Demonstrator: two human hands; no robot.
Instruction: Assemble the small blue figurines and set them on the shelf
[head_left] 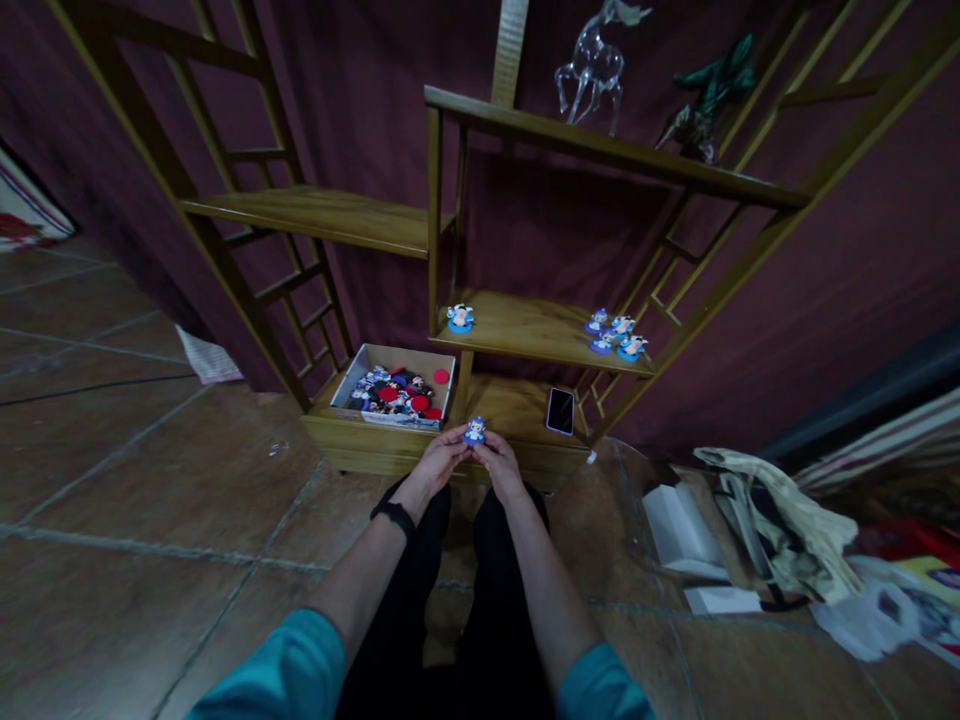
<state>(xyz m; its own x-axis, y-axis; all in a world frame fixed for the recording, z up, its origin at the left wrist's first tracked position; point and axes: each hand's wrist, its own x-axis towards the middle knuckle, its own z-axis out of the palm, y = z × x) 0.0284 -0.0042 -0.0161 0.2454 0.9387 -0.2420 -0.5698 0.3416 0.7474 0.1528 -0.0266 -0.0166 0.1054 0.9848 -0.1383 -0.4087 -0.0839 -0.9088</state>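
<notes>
Between both hands, in front of the lower shelf, I hold a small purple and white figurine point(475, 431) upright. My left hand point(442, 459) pinches its left side and my right hand point(498, 462) pinches its right side. To the left, an open cardboard box point(350, 378) contains a jumble of similar figurines and red discs point(420, 403). On the middle shelf point(517, 325), a blue-based figurine point(460, 319) stands near the left post. Several blue and purple figurines point(616, 332) are grouped at its right end.
A phone point(560, 411) lies on the lower shelf at right. Higher up stand a clear glass deer point(596, 65) and a dark green figure point(712, 95). Bags point(784, 515) and a white box point(682, 530) lie on the tiled floor at right.
</notes>
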